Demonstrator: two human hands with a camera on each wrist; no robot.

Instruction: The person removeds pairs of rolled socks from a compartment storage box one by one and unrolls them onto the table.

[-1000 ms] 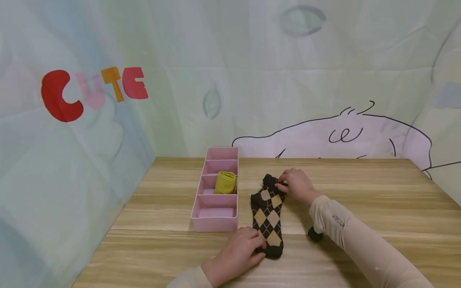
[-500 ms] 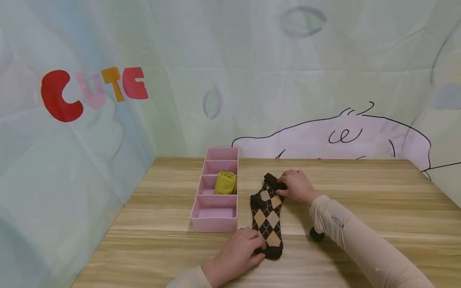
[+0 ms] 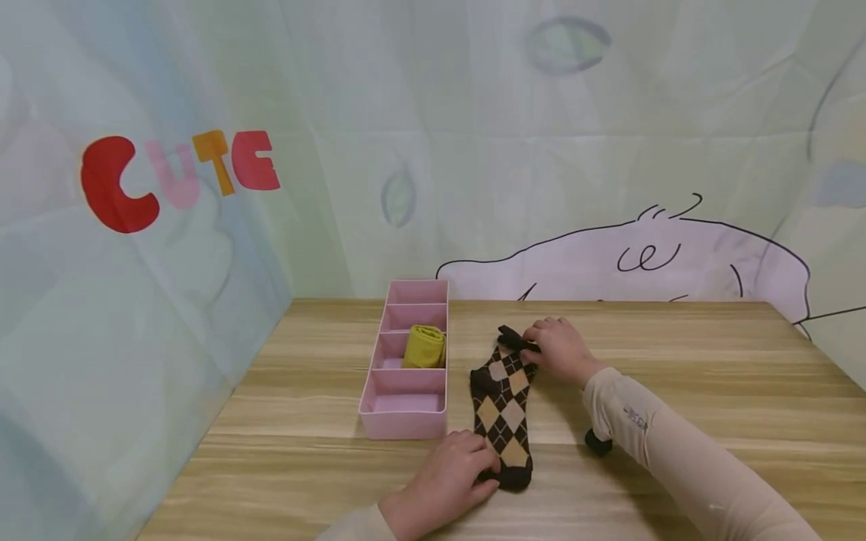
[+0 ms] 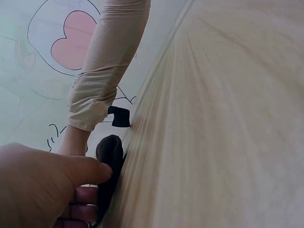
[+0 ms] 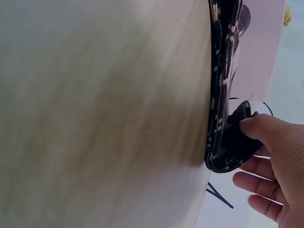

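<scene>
An argyle sock (image 3: 502, 417), dark brown with tan and beige diamonds, lies lengthwise on the table. Whether it is one sock or a stacked pair, I cannot tell. My left hand (image 3: 446, 481) holds its dark toe end; in the left wrist view the thumb presses on the toe (image 4: 109, 154) with the fingers curled beside it. At the far end my right hand (image 3: 558, 349) pinches the dark cuff (image 5: 235, 140) between thumb and forefinger, raising it off the table. The other right fingers are loosely bent.
Left of the sock stands a pink divided box (image 3: 404, 427), with a rolled yellow cloth item (image 3: 425, 347) in one compartment. A small black object (image 3: 598, 442) shows beside the right sleeve. A printed curtain (image 3: 338, 150) hangs behind the wooden table (image 3: 291, 406).
The dark cuff has been lifted and now stands more edge-on at my right fingers. My left hand has stayed at the toe, and the box has not moved.
</scene>
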